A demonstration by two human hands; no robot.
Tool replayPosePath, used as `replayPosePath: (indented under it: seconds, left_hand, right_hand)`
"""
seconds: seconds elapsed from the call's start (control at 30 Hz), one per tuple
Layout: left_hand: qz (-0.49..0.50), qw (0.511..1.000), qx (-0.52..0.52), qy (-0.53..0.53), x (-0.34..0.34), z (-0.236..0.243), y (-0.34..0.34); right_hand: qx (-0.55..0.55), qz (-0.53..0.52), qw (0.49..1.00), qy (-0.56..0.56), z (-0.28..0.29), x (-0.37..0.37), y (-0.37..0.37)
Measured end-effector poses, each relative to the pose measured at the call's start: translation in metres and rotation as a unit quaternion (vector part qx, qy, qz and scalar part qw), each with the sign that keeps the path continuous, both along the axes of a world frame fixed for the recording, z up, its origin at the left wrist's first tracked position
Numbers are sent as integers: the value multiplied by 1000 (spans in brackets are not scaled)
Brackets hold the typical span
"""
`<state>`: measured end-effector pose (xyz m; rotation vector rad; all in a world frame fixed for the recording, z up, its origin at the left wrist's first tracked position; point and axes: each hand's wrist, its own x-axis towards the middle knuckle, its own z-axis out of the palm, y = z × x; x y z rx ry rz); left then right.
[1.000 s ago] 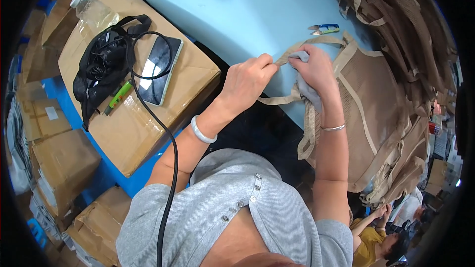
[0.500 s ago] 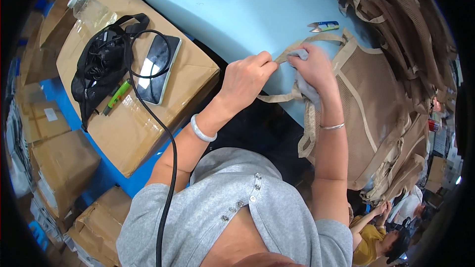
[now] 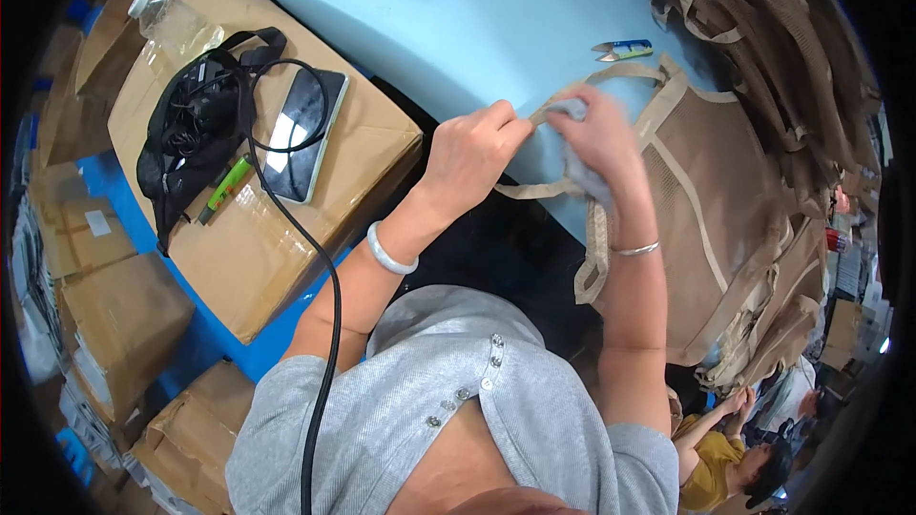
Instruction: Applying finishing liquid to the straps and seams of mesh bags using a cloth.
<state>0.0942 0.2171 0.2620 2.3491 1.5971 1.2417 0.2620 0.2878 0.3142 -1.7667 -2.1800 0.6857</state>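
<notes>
My left hand (image 3: 477, 154) pinches the beige strap of a brown mesh bag (image 3: 711, 186) at the near edge of the light blue table. Close by on the right, my right hand (image 3: 599, 133) is closed around a grey-blue cloth (image 3: 593, 183), pressed against the same strap. Its fingers are slightly smeared by motion. The bag lies flat with beige trim, partly under my right forearm, and a strap loop (image 3: 532, 191) hangs over the table edge. Just beyond my right hand rest small thread snips (image 3: 623, 50) with a blue and green handle.
More brown mesh bags (image 3: 763, 29) are heaped at the far right. On the left, a cardboard box (image 3: 367, 167) carries a phone (image 3: 303, 133), a black pouch (image 3: 191, 119), a green marker (image 3: 227, 186) and a clear bottle (image 3: 176, 24). A black cable (image 3: 329, 324) runs past my left arm. Another person (image 3: 716, 458) is at lower right.
My right hand has slid slightly left along the strap with the cloth, toward my left hand. My left hand keeps its place and its pinch.
</notes>
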Motion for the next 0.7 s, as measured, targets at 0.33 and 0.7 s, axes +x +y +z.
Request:
replayPosePath:
  seconds: [0.33, 0.7]
  left_hand:
    - [-7, 1000, -8, -10, 1, -3, 0]
    - [30, 1000, 3, 6, 2, -6, -1]
  right_hand:
    - [-26, -16, 999, -10, 5, 3, 5]
    - [-12, 53, 998, -2, 2, -7, -5]
